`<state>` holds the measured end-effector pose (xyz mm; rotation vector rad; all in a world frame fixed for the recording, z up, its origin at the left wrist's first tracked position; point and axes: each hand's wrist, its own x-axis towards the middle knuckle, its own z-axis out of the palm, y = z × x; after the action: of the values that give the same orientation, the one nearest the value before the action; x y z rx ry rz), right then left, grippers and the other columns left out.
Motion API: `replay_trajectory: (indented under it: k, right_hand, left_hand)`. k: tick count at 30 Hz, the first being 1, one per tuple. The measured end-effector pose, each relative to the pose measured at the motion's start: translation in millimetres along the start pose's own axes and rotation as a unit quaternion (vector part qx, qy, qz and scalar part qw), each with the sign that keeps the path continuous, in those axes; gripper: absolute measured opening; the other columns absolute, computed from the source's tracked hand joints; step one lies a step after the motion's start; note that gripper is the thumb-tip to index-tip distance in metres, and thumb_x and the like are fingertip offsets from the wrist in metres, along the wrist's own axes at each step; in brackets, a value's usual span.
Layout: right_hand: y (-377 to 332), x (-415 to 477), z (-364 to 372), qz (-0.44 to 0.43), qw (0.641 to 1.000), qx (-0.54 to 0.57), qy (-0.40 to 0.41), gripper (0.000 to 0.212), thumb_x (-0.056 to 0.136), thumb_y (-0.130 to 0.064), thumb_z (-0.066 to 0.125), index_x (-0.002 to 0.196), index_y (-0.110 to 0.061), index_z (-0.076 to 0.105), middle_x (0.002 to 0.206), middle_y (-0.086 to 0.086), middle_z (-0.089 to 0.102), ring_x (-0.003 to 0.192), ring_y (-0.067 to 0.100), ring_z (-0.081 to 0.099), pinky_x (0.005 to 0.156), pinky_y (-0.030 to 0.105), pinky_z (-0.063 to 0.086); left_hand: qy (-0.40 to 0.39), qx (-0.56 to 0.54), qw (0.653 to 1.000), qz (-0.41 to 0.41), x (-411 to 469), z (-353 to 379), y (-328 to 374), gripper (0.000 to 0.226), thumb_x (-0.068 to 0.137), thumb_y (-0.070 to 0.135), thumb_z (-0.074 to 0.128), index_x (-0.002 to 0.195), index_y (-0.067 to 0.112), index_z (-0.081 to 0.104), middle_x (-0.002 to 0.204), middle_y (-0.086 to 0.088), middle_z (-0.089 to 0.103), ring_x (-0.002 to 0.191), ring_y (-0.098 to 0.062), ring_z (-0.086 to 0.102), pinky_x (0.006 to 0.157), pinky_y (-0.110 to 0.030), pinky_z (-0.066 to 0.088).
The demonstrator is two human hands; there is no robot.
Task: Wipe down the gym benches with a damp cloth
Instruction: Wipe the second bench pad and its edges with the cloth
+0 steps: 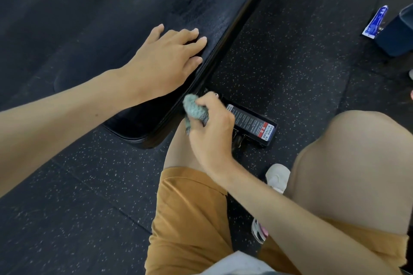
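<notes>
Wiping along the side of the bench [111,18], head view. The left hand [169,60] lies flat on the pad, fingers straight and slightly spread, just inside the edge nearest the person. The right hand [212,131] grips a bunched green cloth [195,109], held at the pad's side seam near the near corner, below the left hand. A labelled frame foot [250,123] rests on the floor [290,62] just beside that hand. The step in hand appears to be cleaning the edge trim; the pad top farther along shows a wet-looking sheen. The next move likely calls for drawing the cloth along the seam and round the corner, with steady pressure while the flat hand braces the pad.
</notes>
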<state>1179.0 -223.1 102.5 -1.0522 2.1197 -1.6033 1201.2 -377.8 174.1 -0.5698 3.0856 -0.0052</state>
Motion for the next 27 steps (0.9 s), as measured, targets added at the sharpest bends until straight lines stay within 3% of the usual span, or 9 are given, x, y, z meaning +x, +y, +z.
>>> replay_trajectory:
  k: [2,3,6,7,16,19,22,25,27]
  right_hand:
    - [-3,-13,-1,-0.014,0.999,-0.004,-0.044,0.021,0.077,-0.002,0.060,0.091,-0.017,0.057,0.087,-0.006,0.060,0.079,0.019,0.060,0.067,0.037,0.051]
    - [-3,-13,-2,-0.006,0.999,-0.001,-0.046,0.021,0.077,-0.003,0.060,0.091,-0.019,0.058,0.086,-0.006,0.062,0.079,0.018,0.060,0.067,0.037,0.051]
    - [-3,2,-3,0.045,0.998,0.025,0.035,0.024,0.077,0.008,0.062,0.084,-0.013,0.056,0.078,-0.004,0.059,0.069,0.005,0.050,0.068,0.010,0.038]
    - [-5,4,-1,0.053,0.997,0.022,0.057,0.024,0.076,0.011,0.061,0.083,-0.011,0.055,0.077,-0.003,0.057,0.066,0.003,0.046,0.067,0.007,0.034]
    - [-9,-27,26,-0.019,0.996,0.022,0.089,0.025,0.064,0.019,0.062,0.082,0.002,0.056,0.075,0.003,0.054,0.069,0.010,0.046,0.067,0.005,0.035]
    - [-14,-39,24,-0.062,0.996,0.013,0.066,0.032,0.057,0.025,0.066,0.079,0.003,0.057,0.079,-0.003,0.047,0.077,-0.006,0.037,0.071,0.001,0.034]
    - [-3,-30,6,-0.090,0.995,0.030,-0.023,0.026,0.062,0.020,0.067,0.081,0.002,0.060,0.080,-0.005,0.051,0.076,-0.002,0.045,0.069,0.007,0.042]
    - [9,8,-23,0.003,0.998,0.034,-0.053,0.019,0.077,0.012,0.064,0.082,-0.006,0.059,0.078,-0.003,0.059,0.074,0.007,0.059,0.062,0.027,0.052]
    - [11,41,-40,0.045,0.999,0.004,0.002,0.020,0.080,0.007,0.065,0.084,-0.010,0.056,0.079,-0.007,0.059,0.075,0.004,0.058,0.063,0.020,0.049]
  left_hand:
    - [0.002,0.005,1.000,0.005,0,0,0,0.047,0.101,0.029,0.035,0.146,0.015,0.035,0.151,-0.007,0.035,0.131,-0.030,0.039,0.114,-0.053,0.012]
    - [0.001,0.008,1.000,0.005,0,-1,1,0.047,0.101,0.030,0.034,0.146,0.015,0.036,0.151,-0.008,0.035,0.131,-0.031,0.039,0.114,-0.053,0.013]
    - [0.003,0.011,1.000,0.005,-1,-1,0,0.047,0.101,0.030,0.034,0.145,0.015,0.036,0.150,-0.008,0.036,0.129,-0.032,0.041,0.113,-0.053,0.014]
    - [0.006,0.012,1.000,0.006,-1,-1,0,0.046,0.101,0.029,0.035,0.145,0.015,0.037,0.150,-0.009,0.036,0.128,-0.033,0.041,0.112,-0.052,0.015]
    - [0.016,0.004,1.000,-0.007,-1,4,4,0.045,0.103,0.027,0.035,0.146,0.014,0.035,0.151,-0.008,0.034,0.130,-0.031,0.039,0.113,-0.051,0.012]
    - [0.011,0.012,1.000,-0.004,-3,4,3,0.047,0.103,0.031,0.030,0.146,0.014,0.035,0.150,-0.007,0.035,0.130,-0.030,0.040,0.113,-0.051,0.014]
    - [0.001,0.021,1.000,0.001,-5,0,2,0.062,0.094,0.042,0.014,0.144,0.014,0.039,0.148,-0.008,0.039,0.126,-0.031,0.044,0.110,-0.053,0.019]
    - [-0.004,0.021,1.000,0.007,-4,-2,0,0.054,0.099,0.039,0.023,0.143,0.013,0.040,0.147,-0.009,0.040,0.125,-0.032,0.045,0.110,-0.052,0.019]
    - [0.002,0.024,1.000,0.020,-1,-4,-1,0.048,0.102,0.035,0.031,0.143,0.014,0.040,0.146,-0.009,0.041,0.126,-0.031,0.045,0.112,-0.051,0.018]
